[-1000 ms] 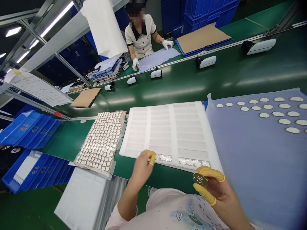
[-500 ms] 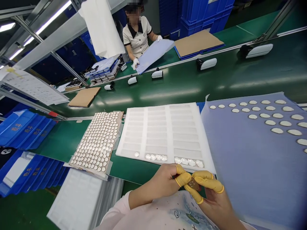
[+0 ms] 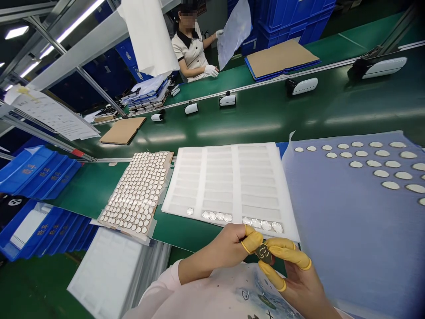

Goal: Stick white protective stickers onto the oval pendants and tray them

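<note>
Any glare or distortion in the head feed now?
Head view: pale glare streaks the green surface; shine whitens a band across the packed discs; far-right pieces on the blue sheet look stretched; the held disc shows no strong glare.

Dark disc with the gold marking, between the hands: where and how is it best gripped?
The dark disc: probably by its rim, from the left, where the left hand is; it looks flat and round, marked face toward the camera.
</note>
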A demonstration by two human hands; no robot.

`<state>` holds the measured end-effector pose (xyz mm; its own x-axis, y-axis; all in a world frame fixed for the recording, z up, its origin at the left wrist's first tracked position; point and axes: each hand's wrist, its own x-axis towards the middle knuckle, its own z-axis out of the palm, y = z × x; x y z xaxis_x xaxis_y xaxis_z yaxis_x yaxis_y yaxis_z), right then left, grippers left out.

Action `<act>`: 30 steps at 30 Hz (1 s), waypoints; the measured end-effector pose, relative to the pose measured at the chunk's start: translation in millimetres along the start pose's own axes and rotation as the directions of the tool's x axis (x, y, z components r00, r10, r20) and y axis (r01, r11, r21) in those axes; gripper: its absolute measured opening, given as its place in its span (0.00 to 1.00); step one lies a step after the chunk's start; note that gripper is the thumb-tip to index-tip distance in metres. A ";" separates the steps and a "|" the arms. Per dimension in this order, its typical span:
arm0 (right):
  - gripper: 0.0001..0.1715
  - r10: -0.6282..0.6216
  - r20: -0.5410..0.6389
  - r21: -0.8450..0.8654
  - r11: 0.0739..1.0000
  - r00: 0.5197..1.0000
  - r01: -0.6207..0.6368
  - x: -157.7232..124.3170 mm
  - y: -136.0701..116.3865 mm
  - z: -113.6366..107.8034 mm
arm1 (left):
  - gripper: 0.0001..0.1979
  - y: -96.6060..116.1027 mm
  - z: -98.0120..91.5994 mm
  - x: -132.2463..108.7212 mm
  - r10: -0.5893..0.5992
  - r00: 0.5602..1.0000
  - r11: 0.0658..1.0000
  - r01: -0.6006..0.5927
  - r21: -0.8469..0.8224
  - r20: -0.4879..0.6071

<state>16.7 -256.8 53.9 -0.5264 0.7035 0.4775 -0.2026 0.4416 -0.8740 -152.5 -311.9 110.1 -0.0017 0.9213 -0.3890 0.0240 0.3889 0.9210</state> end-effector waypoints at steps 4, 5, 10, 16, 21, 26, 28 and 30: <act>0.19 -0.006 0.007 -0.036 0.999 1.000 0.007 -0.5 -0.9 0.1 | 0.22 -1.8 -0.8 0.8 -0.007 1.000 0.999 0.008 -0.036 0.010; 0.19 -0.006 0.005 -0.047 0.999 1.000 0.007 -0.2 -1.0 0.4 | 0.22 -2.5 -0.7 0.9 -0.011 1.000 0.999 0.012 -0.051 0.010; 0.17 -0.003 -0.003 -0.110 0.994 1.000 0.002 1.4 -0.1 1.9 | 0.26 -4.6 0.0 1.0 -0.048 0.998 0.990 0.053 -0.130 0.040; 0.17 0.014 0.033 -0.184 0.983 0.999 -0.008 1.5 2.0 2.1 | 0.30 -4.7 -3.5 1.8 -0.050 0.999 0.978 0.053 -0.203 0.018; 0.12 0.046 0.106 -0.237 0.971 0.993 -0.020 8.6 -1.6 1.8 | 0.32 -12.8 -12.4 -1.3 -0.084 0.994 0.968 0.099 -0.232 0.071; 0.12 0.046 0.225 -0.278 0.960 0.973 0.018 13.4 2.7 3.7 | 0.27 -31.5 -29.8 -10.6 -0.079 0.992 0.964 0.101 -0.244 0.101; 0.15 0.062 0.275 -0.313 0.949 0.960 0.028 11.1 8.7 3.8 | 0.24 -39.3 -46.8 -17.0 -0.093 0.996 0.992 0.091 -0.091 -0.016; 0.16 0.091 0.303 -0.341 0.940 0.949 0.019 7.3 14.7 2.9 | 0.19 -47.1 -70.6 -24.6 -0.114 0.959 0.958 0.176 0.228 -0.261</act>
<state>7.5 -246.8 44.3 -0.7680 0.5388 0.3462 0.0812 0.6181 -0.7819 -224.2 -352.3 77.9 -0.2653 0.8409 -0.4718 0.2507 0.5326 0.8084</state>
